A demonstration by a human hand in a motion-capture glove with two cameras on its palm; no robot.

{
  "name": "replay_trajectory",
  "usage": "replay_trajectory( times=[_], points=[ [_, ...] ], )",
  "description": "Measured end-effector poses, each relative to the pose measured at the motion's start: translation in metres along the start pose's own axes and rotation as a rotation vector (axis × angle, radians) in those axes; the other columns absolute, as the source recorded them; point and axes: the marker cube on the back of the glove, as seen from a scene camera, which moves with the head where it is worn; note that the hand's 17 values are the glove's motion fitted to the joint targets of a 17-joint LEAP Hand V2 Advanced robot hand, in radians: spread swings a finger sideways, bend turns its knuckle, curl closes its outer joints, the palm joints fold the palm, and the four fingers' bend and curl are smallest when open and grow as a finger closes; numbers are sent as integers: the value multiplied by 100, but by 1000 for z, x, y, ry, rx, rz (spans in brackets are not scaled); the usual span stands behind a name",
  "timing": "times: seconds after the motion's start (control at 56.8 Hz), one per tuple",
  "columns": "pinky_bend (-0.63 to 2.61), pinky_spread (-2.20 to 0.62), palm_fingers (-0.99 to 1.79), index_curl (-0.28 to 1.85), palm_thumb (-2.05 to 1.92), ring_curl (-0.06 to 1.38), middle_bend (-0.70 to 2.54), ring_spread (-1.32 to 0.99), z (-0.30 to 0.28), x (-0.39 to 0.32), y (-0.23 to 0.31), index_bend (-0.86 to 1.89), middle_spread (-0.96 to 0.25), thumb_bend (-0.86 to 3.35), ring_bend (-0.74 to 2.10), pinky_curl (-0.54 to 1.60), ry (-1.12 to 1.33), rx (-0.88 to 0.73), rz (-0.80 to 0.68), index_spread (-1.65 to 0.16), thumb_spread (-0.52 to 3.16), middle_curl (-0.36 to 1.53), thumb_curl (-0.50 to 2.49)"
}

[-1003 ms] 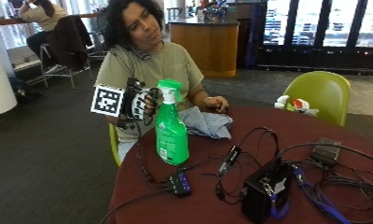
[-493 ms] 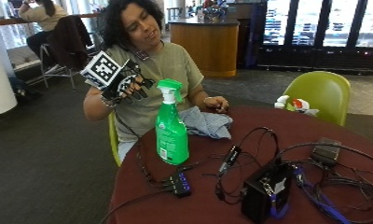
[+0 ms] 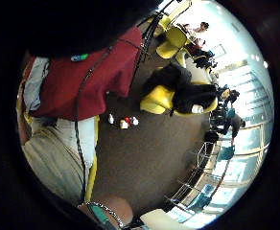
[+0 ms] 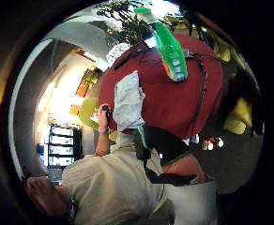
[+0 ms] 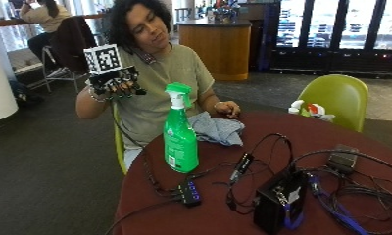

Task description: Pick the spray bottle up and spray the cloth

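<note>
A green spray bottle (image 5: 180,132) with a green-and-white trigger head stands upright on the dark red round table (image 5: 353,147), near its edge. A crumpled blue-grey cloth (image 5: 215,128) lies just behind it, with the person's bare hand (image 5: 226,107) resting at its far side. My gloved right hand (image 5: 115,83) is raised at shoulder height, well up and away from the bottle, its fingers hanging loosely and holding nothing. The thumb side palm view looks down on the bottle (image 4: 171,47) and the cloth (image 4: 127,103) from a distance.
A black box (image 5: 279,200), a small hub (image 5: 188,192) and tangled cables (image 5: 353,191) cover the table's near half. A green chair (image 5: 336,98) stands at the far side, with small white and red items (image 5: 306,108) beside it.
The gloved hand, next to the bottle's trigger head a second ago, has lifted up and away toward the person's shoulder. Bottle and cloth have not moved.
</note>
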Motion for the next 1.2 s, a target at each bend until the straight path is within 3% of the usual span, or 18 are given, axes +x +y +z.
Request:
replay_trajectory(
  times=[0.317,0.422,0.669,0.985,1.196],
  points=[
    [33,22,32,27,41,33,18,-4,0,2,-2,14,0,-3,28,36,-5,-14,-55,-40,105,36,39],
    [33,22,32,26,41,33,18,-4,3,0,-6,14,0,-3,28,36,-56,-13,-11,-40,104,35,38],
    [31,22,38,26,62,33,20,-4,24,-6,-61,14,0,5,31,35,-492,-9,-100,-39,109,34,41],
    [31,22,40,23,73,34,20,-2,47,-19,-142,12,4,-1,33,36,-924,85,-11,-35,109,35,43],
    [31,21,40,23,76,34,20,-1,66,-19,-206,13,5,-2,35,36,-1067,87,34,-33,103,35,43]
  ],
)
